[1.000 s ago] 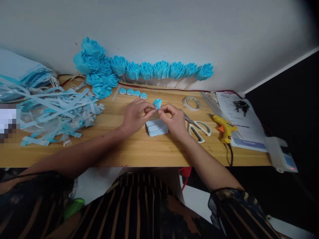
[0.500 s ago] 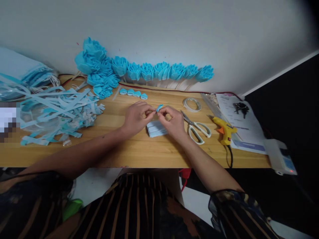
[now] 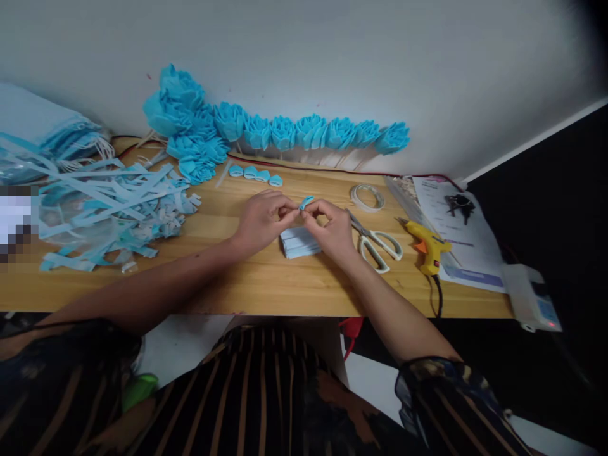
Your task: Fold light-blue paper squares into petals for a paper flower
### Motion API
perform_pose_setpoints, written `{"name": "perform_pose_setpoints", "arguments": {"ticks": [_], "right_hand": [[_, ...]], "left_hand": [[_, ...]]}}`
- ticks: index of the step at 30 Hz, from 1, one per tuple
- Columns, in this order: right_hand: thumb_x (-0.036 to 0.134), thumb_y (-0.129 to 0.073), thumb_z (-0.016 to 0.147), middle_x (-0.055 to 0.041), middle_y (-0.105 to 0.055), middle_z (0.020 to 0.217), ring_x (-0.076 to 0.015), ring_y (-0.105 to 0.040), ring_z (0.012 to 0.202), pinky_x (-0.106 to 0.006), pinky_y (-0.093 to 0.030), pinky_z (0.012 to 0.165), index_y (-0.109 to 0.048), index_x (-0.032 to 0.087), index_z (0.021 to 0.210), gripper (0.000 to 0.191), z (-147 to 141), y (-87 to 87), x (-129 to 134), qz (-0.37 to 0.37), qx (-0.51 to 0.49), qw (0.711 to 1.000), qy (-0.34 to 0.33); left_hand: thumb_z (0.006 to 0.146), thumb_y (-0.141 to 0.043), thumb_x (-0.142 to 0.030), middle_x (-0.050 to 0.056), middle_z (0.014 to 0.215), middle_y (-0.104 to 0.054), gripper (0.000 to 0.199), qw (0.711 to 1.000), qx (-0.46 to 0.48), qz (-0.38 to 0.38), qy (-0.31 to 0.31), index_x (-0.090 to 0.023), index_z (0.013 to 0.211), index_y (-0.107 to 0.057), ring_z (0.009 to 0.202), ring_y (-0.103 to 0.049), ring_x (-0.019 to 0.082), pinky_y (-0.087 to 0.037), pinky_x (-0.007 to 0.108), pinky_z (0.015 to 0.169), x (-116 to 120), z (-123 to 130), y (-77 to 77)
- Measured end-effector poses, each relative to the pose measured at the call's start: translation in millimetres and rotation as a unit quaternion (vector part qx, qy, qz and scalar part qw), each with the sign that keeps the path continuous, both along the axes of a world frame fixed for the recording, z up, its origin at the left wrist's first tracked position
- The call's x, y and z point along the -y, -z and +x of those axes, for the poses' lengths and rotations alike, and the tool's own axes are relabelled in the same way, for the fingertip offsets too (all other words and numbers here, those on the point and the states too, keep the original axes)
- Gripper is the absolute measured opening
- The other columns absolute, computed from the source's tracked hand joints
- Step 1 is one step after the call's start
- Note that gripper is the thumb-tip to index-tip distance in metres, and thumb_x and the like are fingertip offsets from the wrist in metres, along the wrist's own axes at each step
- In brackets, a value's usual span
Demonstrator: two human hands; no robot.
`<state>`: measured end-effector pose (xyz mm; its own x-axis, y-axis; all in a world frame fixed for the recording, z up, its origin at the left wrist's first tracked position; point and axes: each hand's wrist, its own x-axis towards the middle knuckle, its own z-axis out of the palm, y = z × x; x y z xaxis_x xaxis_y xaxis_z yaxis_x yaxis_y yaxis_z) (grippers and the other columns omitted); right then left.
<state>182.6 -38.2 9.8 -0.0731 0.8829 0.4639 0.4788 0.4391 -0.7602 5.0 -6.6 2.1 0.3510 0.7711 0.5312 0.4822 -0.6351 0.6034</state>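
My left hand (image 3: 263, 220) and my right hand (image 3: 332, 229) meet over the middle of the table. Between their pinched fingertips is a small folded blue fabric petal (image 3: 307, 202). Below it, partly covered by my right hand, lies a stack of pale blue fabric pieces (image 3: 299, 244). Several folded blue petals (image 3: 256, 174) sit in a row just beyond my left hand. White-handled scissors (image 3: 375, 244) rest to the right of my right hand, and a roll of clear tape (image 3: 367, 197) lies behind them.
Blue fabric flowers (image 3: 311, 132) on sticks line the wall, bunched at the left (image 3: 190, 126). Cut strips (image 3: 114, 209) heap on the left, near stacked masks (image 3: 52, 133). At right are a yellow glue gun (image 3: 431, 247), keys (image 3: 459, 204), paper (image 3: 475, 253) and a white device (image 3: 532, 297).
The whole view has shifted slightly. Both hands stay pinched on the petal, which now looks a little more rounded or turned between the fingertips.
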Motion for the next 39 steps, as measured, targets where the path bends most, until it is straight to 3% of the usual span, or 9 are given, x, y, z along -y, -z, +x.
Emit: {"name": "perform_pose_setpoints", "arguments": {"ticks": [13, 24, 34, 39], "right_hand": [[0.028, -0.060, 0.082, 0.0016, -0.062, 0.068, -0.0137, -0.054, 0.067, -0.028, -0.045, 0.070, -0.060, 0.021, 0.070, 0.014, 1, 1.2, 1, -0.014, 0.003, 1.000, -0.004], [0.033, -0.062, 0.080, 0.0028, -0.057, 0.068, -0.0129, -0.050, 0.067, -0.028, -0.042, 0.068, -0.060, 0.021, 0.071, 0.015, 5, 2.5, -4, -0.098, -0.063, 0.993, 0.020], [0.037, -0.065, 0.079, 0.0035, -0.054, 0.068, -0.0117, -0.044, 0.065, -0.027, -0.037, 0.065, -0.062, 0.021, 0.073, 0.018, 12, 11.8, -14, -0.118, -0.132, 0.984, 0.033], [0.039, -0.066, 0.078, 0.0045, -0.054, 0.068, -0.0111, -0.044, 0.066, -0.027, -0.036, 0.065, -0.062, 0.020, 0.073, 0.019, 14, 9.3, -16, -0.123, -0.143, 0.981, 0.042]], "left_hand": [[0.084, -0.061, -0.016, 0.000, 0.071, -0.067, 0.013, 0.999, -0.008, -0.039, -0.007, -0.020, 0.073, -0.067, 0.071, -0.060, 0.015, -0.043, 0.029, 0.069, 1, 0, -4.6], [0.084, -0.061, -0.020, -0.001, 0.069, -0.067, 0.012, 0.986, 0.082, -0.143, -0.033, -0.019, 0.074, -0.069, 0.062, -0.055, 0.012, -0.040, 0.024, 0.058, -3, 1, -3.9], [0.083, -0.061, -0.021, -0.001, 0.069, -0.066, 0.013, 0.976, 0.108, -0.180, -0.065, -0.020, 0.072, -0.067, 0.063, -0.054, 0.013, -0.041, 0.024, 0.059, -7, -3, -7.4], [0.084, -0.059, -0.022, -0.001, 0.069, -0.065, 0.012, 0.974, 0.113, -0.182, -0.074, -0.019, 0.074, -0.067, 0.063, -0.054, 0.013, -0.040, 0.025, 0.059, -12, -5, -1.6]]}}
